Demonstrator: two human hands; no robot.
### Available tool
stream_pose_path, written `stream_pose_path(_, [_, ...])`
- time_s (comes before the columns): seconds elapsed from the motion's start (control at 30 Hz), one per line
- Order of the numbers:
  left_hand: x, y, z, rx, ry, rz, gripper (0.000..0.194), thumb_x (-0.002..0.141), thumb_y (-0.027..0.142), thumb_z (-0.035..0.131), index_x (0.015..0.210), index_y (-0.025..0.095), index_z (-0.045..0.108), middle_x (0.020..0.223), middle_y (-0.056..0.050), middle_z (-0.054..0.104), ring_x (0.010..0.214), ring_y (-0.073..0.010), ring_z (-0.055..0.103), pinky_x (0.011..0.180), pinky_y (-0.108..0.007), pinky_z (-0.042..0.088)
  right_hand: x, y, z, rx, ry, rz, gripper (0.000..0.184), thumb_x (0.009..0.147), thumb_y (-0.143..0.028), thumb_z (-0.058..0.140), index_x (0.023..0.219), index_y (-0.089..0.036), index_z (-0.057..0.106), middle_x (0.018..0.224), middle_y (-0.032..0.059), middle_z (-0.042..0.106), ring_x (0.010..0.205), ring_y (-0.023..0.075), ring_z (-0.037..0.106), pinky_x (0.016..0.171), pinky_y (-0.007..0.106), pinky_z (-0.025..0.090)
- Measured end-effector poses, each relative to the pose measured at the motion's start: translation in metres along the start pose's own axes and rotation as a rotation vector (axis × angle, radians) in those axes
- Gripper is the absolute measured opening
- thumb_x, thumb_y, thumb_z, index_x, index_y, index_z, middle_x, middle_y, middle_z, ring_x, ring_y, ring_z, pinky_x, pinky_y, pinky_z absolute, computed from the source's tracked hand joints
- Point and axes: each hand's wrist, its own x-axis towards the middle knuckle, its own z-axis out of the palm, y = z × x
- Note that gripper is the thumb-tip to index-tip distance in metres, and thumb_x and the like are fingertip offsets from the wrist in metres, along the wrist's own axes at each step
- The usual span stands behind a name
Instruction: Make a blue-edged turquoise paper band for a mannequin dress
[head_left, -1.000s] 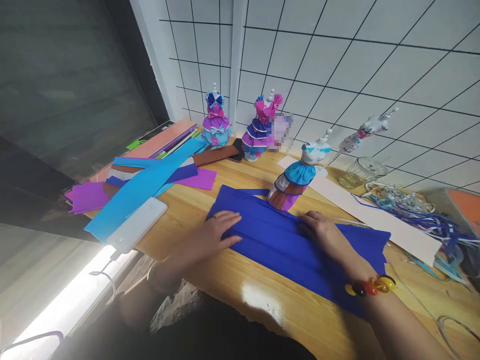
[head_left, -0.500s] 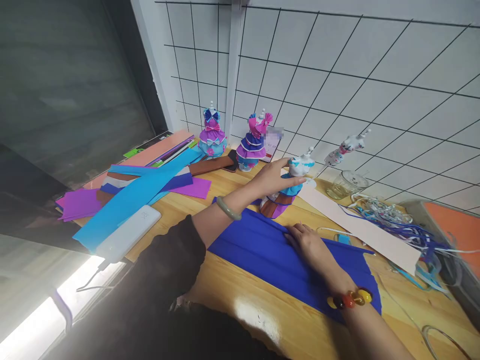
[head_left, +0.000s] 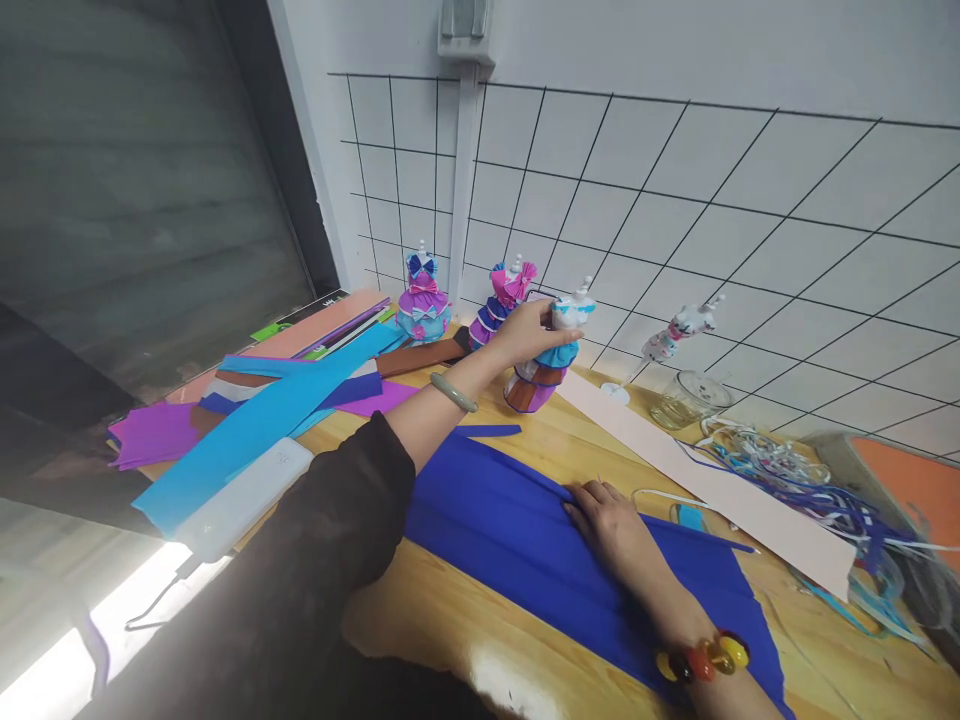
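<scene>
Left hand (head_left: 529,332) is partly closed, thumb and fingers spread around the upper body of a small dress form (head_left: 574,312) in a blue, brown and purple layered skirt; behind it on the left lie a light-blue strip (head_left: 259,425) and a white power bank (head_left: 244,495). A light, even grip on the firm torso seems best, since squeezing lower could crush the gathered layers; the wrist should stay high so that the sleeve doesn't drag over the sheet. The form sits just beyond the left palm, between thumb and fingers, tilted with its top toward the right; whether its base bears on the table (head_left: 577,440) I can't tell.

Nearer the body, the dark-blue sheet (head_left: 510,525) spreads under the left forearm and runs on beneath the right hand (head_left: 609,520). That hand lies palm down, loosely open with fingers slightly bent, grasping nothing that shows, its fingertips by the sheet's far edge. Gentle, flat pressure there would likely steady the sheet without creasing it. Farther right, a pale pink strip (head_left: 697,480) slants past the hand, apart from it, with a glass jar (head_left: 690,400) behind and tangled ribbons (head_left: 802,480) beside it.
</scene>
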Motion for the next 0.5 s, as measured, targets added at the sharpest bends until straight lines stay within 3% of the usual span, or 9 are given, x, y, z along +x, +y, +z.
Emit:
stream_pose_path(0.3, [0.008,-0.043,-0.006,-0.023,0.014,-0.073,0.042,0.066,0.033,0.072,0.099,0.010,0.060,0.102,-0.013,0.066,0.094,-0.0220,0.062,0.078,-0.033,0.048,0.000,-0.001,-0.003,0.009,-0.017,0.020,0.025,0.094,-0.030,0.042,0.100,-0.016,0.061,0.081,0.0080,0.065,0.077,0.0209,0.063,0.079,0.037,0.049])
stream_pose_path(0.5, [0.005,-0.042,-0.006,-0.080,0.043,-0.065,0.064,0.064,0.024,0.073,0.123,0.013,0.049,0.116,-0.014,0.061,0.100,-0.0211,0.060,0.083,-0.031,0.047,0.001,-0.002,-0.014,0.010,-0.058,0.023,0.022,0.094,-0.028,0.040,0.085,-0.017,0.057,0.076,0.0068,0.064,0.072,0.0209,0.063,0.071,0.035,0.049])
